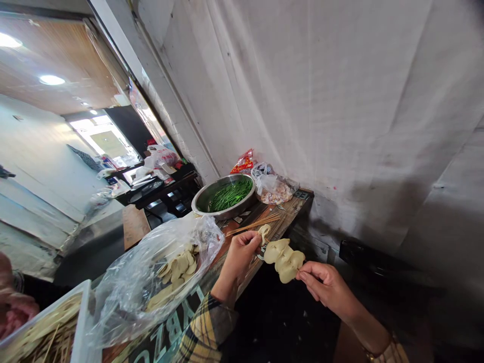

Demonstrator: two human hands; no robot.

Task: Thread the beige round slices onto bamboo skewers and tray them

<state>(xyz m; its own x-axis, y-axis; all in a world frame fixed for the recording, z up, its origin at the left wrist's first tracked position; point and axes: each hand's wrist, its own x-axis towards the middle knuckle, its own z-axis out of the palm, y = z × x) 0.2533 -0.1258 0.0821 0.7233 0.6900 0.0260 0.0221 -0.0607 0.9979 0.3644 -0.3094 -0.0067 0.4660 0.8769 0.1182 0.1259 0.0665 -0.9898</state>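
My right hand [327, 285] pinches the lower end of a skewer that carries several pale, thin, round slices [283, 258], bunched and folded along it. In my left hand [242, 254], thumb and fingers pinch one more folded pale slice [264, 233] at the skewer's far end. The stick itself is mostly hidden by the slices. Left of my hands, a clear plastic bag [124, 267] lies spread open on the table, with a heap of loose pale slices [179, 266] in it. Several bare wooden skewers [254, 224] lie on the tabletop just beyond my left hand.
A steel bowl [195, 205] of long green vegetables [231, 195] stands at the back, beside a tied plastic bag [274, 190] and a red packet [243, 161]. A white tub [86, 312] with filled skewers is at lower left, near another person's hand [17, 307]. A pale wall covering rises behind.
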